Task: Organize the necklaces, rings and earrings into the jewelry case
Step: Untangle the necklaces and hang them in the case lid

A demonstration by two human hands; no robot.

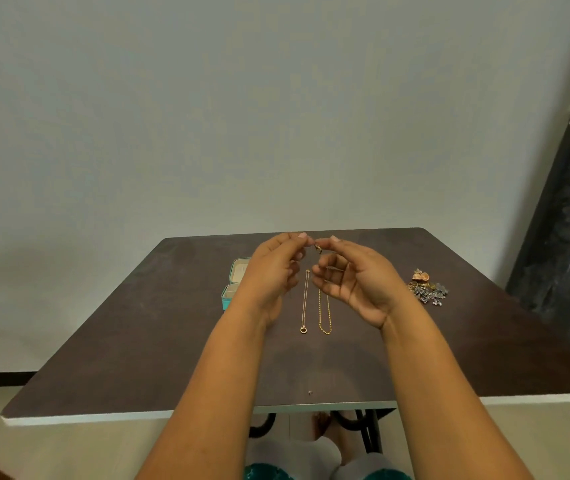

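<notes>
From the head camera: two bare hands raised over the middle of a dark brown desk, fingertips brought close together above the far half of it. Left hand with thumb and forefinger pinched near a small gold clasp, remaining fingers loosely curled below. Right hand palm turned inward, forefinger and thumb reaching toward the same clasp from the other side, other fingers curled and relaxed; too small to tell which fingertips actually touch the metal. Below and between the two hands, flat on the desk, a thin gold necklace with a ring pendant, stretched lengthwise toward the near edge, pendant end nearest the person. Just beside it on the right, a yellow chain necklace lying as a narrow loop, its far end hidden behind the right hand's fingers. Behind the left hand and partly covered by it, a teal jewelry case, lid up, pale lining showing. Well apart to the right of the right hand, a small heap of earrings and rings, gold and grey pieces tangled together, single items not distinguishable. Near the front edge of the desk, a tiny loose piece, kind unclear.
</notes>
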